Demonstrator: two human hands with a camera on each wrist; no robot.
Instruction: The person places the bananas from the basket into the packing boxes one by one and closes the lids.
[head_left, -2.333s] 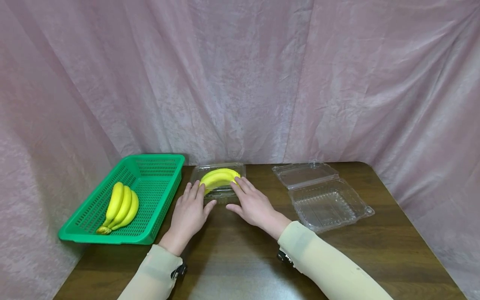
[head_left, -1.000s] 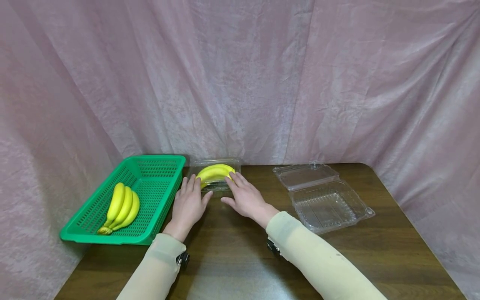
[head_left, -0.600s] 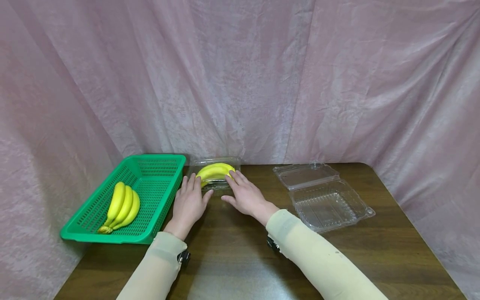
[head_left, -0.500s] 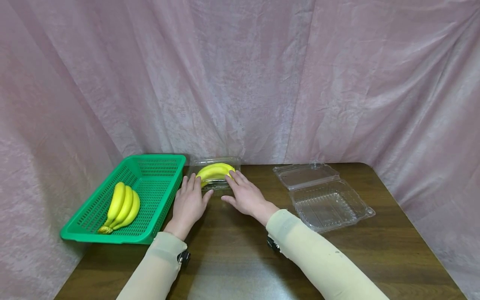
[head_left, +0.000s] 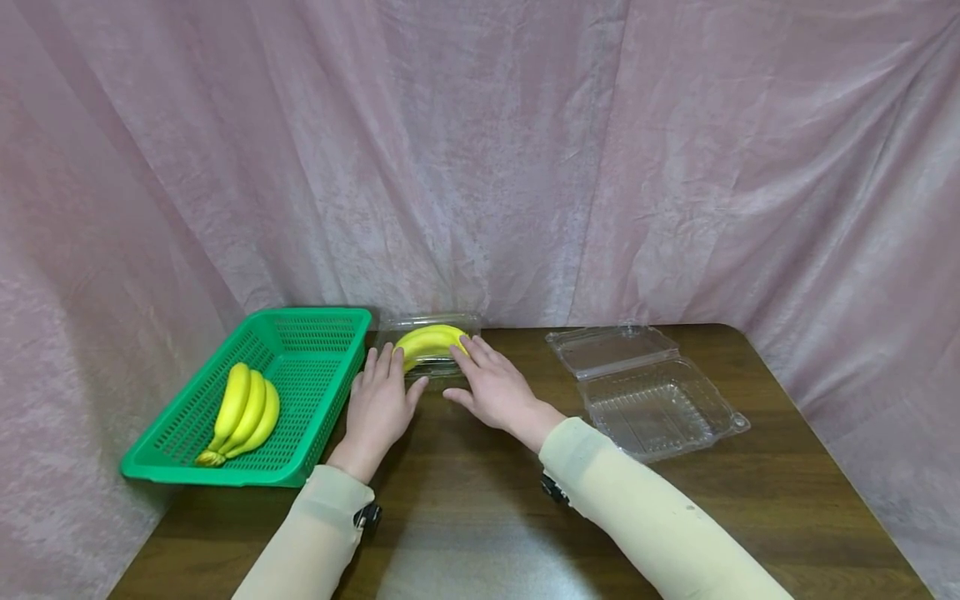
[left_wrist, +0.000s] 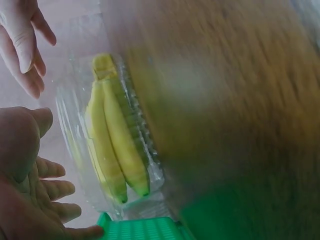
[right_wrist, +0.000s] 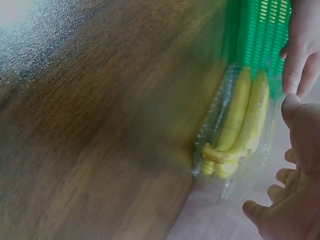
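Over the worktop (head_left: pixel 465 517), the left hand (head_left: pixel 378 408) is close beside the basket's (head_left: pixel 306 385) right wall, the right hand (head_left: pixel 498 387) farther right of the basket, both released, fingers extended; whether they touch the box (head_left: pixel 437 368) I cannot tell. A bunch (head_left: pixel 249 412) lies in the basket; an open box (head_left: pixel 660 408) sits well right of it. The box, near corners screened by the hands, sits just right of the basket's far end, long axis running sideways from it; the bananas (head_left: pixel 427 340) inside point tips toward the basket. Behind the basket hangs a curtain (head_left: pixel 480 167).
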